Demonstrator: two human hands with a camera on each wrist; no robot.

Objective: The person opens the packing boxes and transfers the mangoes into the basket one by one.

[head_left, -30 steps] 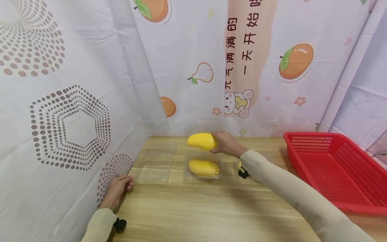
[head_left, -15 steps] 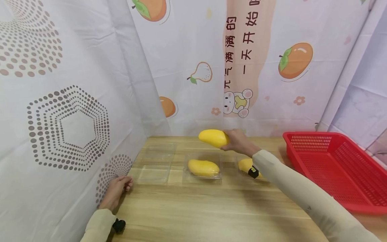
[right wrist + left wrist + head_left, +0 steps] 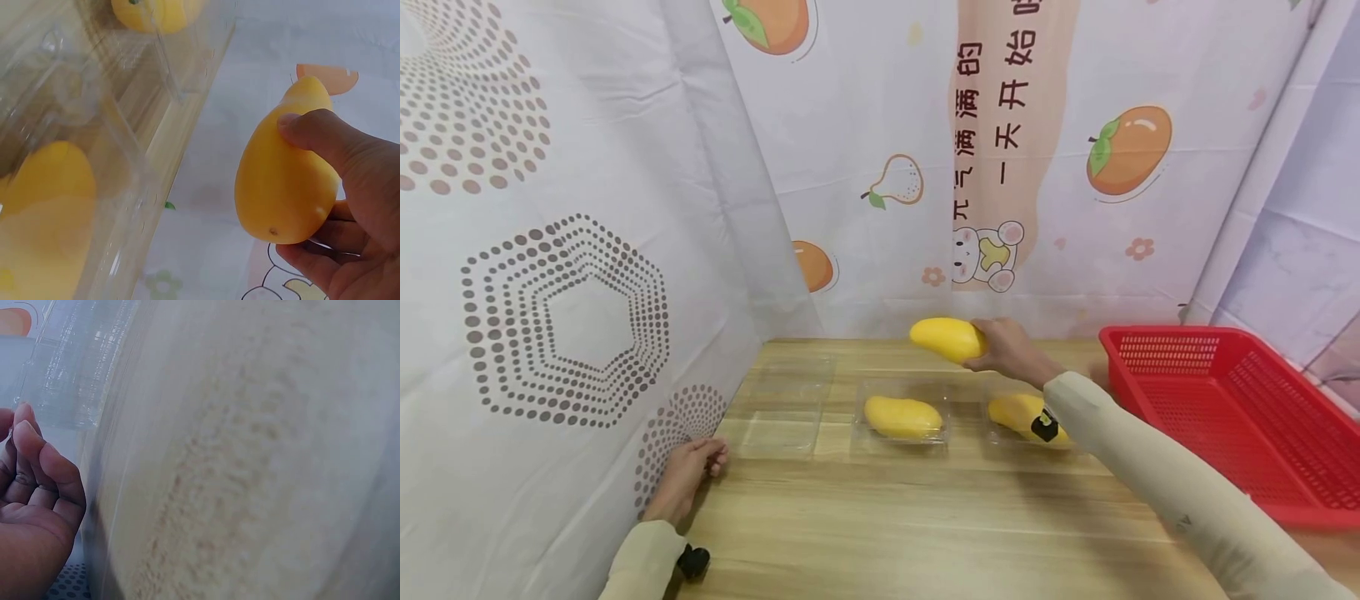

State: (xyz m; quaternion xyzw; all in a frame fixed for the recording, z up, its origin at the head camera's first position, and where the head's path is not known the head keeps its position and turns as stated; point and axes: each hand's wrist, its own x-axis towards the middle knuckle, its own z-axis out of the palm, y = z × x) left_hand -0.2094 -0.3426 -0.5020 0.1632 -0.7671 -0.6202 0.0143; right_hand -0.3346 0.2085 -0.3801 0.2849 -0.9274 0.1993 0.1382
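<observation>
On my head feed, the right hand [image 3: 1009, 348] grips a yellow mango [image 3: 948, 338], raised off the counter [image 3: 865, 517], above and to the right of the middle clear plastic box [image 3: 936, 396]. My right wrist feed shows the thumb laid across its upper side and fingers curled beneath. A second mango [image 3: 902, 417] lies inside that middle box. Just right of the box I have the right-hand clear box [image 3: 996, 437] with a third mango [image 3: 1015, 412], partly covered by the black wrist device [image 3: 1045, 427]. The left-hand clear box [image 3: 778, 429] sits to the middle box's left. Farther left of it, the left hand [image 3: 688, 471] rests with fingers loosely bent, holding nothing. The red basket [image 3: 1161, 332] stands well to the middle box's right, and the fruit-print curtain [image 3: 850, 100] hangs behind it.
</observation>
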